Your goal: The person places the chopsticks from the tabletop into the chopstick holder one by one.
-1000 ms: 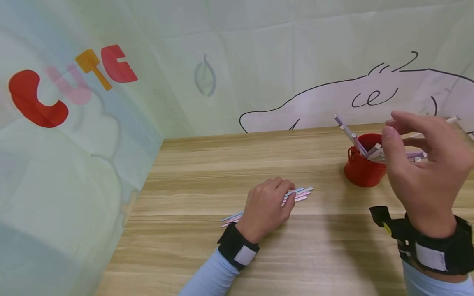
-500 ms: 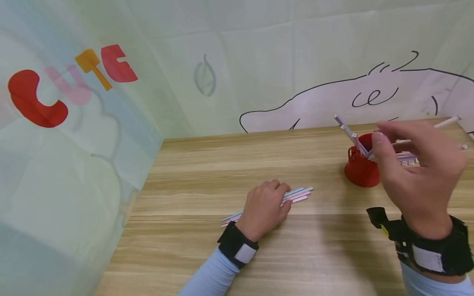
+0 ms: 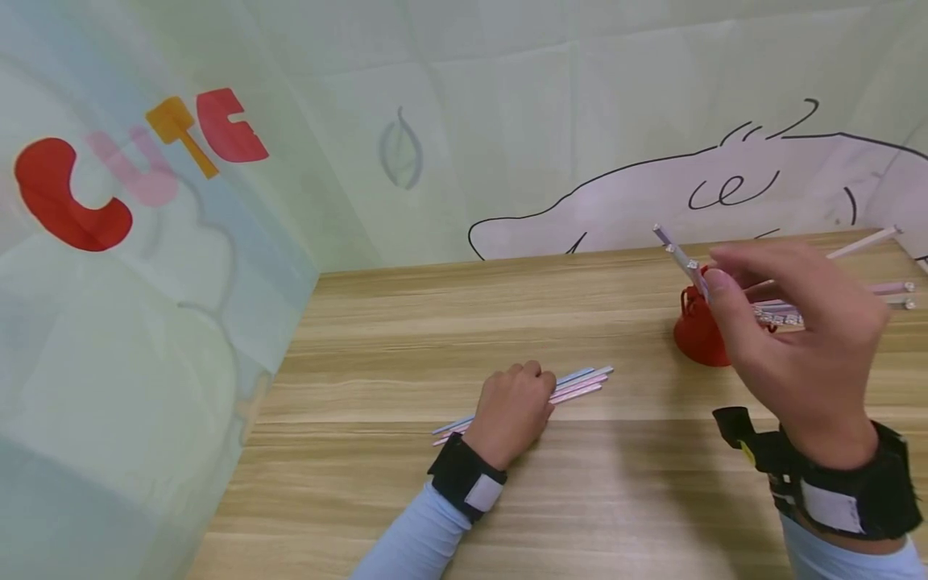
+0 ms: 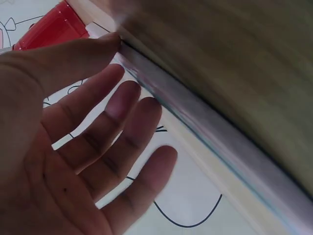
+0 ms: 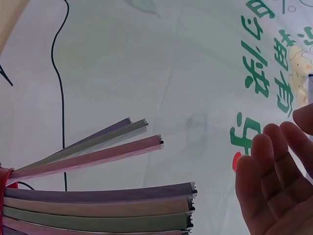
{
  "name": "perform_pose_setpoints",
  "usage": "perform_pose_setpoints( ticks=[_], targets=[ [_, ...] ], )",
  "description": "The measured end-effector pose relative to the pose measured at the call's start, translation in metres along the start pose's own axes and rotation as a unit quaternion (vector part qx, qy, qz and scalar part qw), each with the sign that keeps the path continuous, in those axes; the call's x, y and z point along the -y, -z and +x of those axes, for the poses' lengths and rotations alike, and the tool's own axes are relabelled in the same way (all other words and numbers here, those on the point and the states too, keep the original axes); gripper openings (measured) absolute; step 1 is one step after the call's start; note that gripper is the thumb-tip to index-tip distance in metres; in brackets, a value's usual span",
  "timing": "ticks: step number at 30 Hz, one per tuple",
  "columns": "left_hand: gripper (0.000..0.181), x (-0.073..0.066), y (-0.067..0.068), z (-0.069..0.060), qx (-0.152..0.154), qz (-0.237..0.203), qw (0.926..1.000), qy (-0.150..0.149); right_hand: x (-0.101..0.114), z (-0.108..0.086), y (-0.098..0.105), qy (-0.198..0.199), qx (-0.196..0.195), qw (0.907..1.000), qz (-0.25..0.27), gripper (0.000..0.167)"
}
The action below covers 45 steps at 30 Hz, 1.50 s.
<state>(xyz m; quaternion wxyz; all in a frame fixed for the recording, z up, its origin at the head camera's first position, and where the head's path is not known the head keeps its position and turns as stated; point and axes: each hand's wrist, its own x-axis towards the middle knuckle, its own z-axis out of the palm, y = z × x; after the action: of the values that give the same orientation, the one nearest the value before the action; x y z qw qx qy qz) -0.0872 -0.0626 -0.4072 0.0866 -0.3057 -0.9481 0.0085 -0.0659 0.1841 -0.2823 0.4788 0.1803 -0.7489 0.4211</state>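
Several thin pastel sticks (image 3: 582, 383) lie in a loose bundle at mid-table. My left hand (image 3: 507, 415) rests over their middle; in the left wrist view its loosely bent fingers (image 4: 146, 117) and thumb sit close against the sticks (image 4: 215, 132), not wrapped round them. Further right stands a small red bucket (image 3: 699, 334), partly covered by my right hand (image 3: 808, 338). Sticks with glittery ends (image 5: 98, 208) fan out of it on both sides. In the right wrist view, my right hand's slightly bent fingers hold nothing and are apart from those sticks.
The wooden table (image 3: 362, 338) meets a printed cloth backdrop (image 3: 507, 121) along its back and left edges. Black bands with camera mounts (image 3: 844, 483) circle both wrists. Some sticks reach out far to the right of the bucket.
My right hand has moved left and slightly down, covering more of the bucket. The left hand has slid a little back to the left along the bundle, which stays in place.
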Motion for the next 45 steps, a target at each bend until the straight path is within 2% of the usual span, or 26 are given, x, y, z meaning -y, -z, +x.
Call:
perform_pose_setpoints(
  ticks=[7, 13, 26, 32, 35, 39, 45],
  targets=[
    [0.014, 0.001, -0.004, 0.001, -0.016, -0.015, 0.9997, -0.005, 0.005, 0.0, -0.003, 0.005, 0.008, 0.9999, 0.011, 0.021],
    [0.005, 0.001, -0.005, 0.002, -0.029, -0.001, 0.9995, -0.011, 0.012, 0.001, -0.003, 0.003, 0.019, 0.9998, 0.008, 0.027],
    [0.003, 0.003, -0.006, 0.002, -0.033, 0.009, 0.9994, -0.01, 0.01, 0.001, -0.004, -0.001, 0.036, 0.9994, 0.004, 0.03],
    [0.003, 0.004, -0.005, 0.003, -0.046, 0.006, 0.9988, -0.012, 0.01, 0.001, -0.004, -0.001, 0.038, 0.9993, 0.004, 0.03],
    [0.003, 0.004, -0.003, 0.003, -0.059, 0.005, 0.9982, -0.015, 0.009, 0.0, -0.004, 0.0, 0.043, 0.9991, 0.005, 0.03],
    [0.013, 0.003, 0.001, 0.004, -0.089, -0.013, 0.9958, -0.018, 0.006, 0.0, -0.004, 0.008, 0.053, 0.9985, 0.006, 0.034],
    [0.023, -0.002, 0.015, 0.004, -0.139, -0.089, 0.9857, -0.032, 0.004, -0.001, -0.004, 0.015, 0.067, 0.9976, 0.008, 0.034]
  ],
)
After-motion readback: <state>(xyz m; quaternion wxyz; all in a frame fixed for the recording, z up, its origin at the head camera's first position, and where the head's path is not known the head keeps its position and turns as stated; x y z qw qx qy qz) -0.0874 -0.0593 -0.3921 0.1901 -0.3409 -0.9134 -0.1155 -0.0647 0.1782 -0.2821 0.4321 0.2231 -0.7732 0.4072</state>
